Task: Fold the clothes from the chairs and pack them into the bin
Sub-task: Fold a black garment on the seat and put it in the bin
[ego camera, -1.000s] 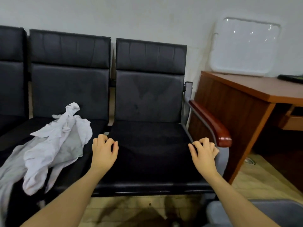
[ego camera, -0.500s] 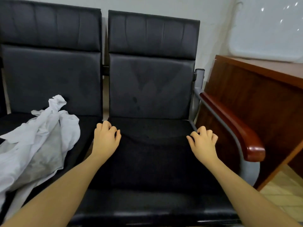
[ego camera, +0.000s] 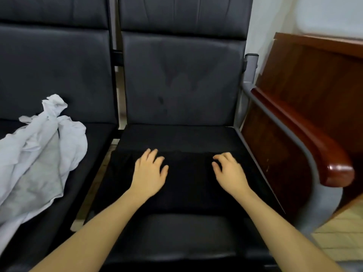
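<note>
A black garment (ego camera: 188,179) lies spread flat on the seat of the right black chair (ego camera: 180,75), hard to tell from the dark cushion. My left hand (ego camera: 150,173) rests palm down on its left part, fingers apart. My right hand (ego camera: 229,171) rests on its right part with the fingers curled against the cloth. A crumpled white and grey garment (ego camera: 39,154) is heaped on the seat of the left chair (ego camera: 55,71). The bin is out of view.
A wooden armrest (ego camera: 314,146) on a grey metal frame runs along the right chair's side. A brown wooden desk (ego camera: 318,79) stands just beyond it against the white wall. Tiled floor (ego camera: 341,238) shows at the lower right.
The view has moved closer and tilted down. Both hands slid inward from the seat's edges toward the middle of the black garment.
</note>
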